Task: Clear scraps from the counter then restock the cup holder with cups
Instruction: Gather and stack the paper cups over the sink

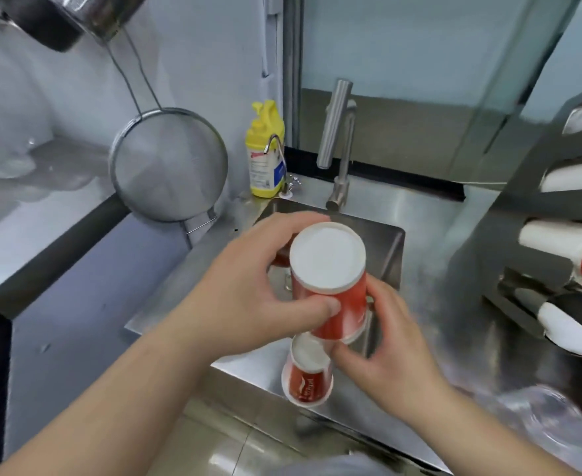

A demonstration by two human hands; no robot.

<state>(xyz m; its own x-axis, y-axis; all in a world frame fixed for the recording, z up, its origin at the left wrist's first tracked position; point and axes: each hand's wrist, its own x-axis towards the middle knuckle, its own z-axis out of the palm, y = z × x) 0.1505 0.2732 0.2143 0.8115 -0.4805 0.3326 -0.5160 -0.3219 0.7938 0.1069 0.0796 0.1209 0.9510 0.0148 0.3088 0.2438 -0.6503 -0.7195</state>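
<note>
Cups (329,283) stacked, left hand (248,293) and right hand (382,341) gripping

The left hand (248,290) is covering part of the red paper cup stack (327,290), and the right hand (382,341) is hiding its middle. The cup holder (530,235) is running off the right edge, blurred. A pot (77,18) is being cropped at top.

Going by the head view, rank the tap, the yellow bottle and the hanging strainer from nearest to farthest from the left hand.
Measured from the left hand:
1. Hanging strainer, up and left on the wall.
2. Tap, behind the sink, up and right.
3. Yellow bottle, at the sink's back left corner.
Tap and bottle are nearly too close to call.
</note>
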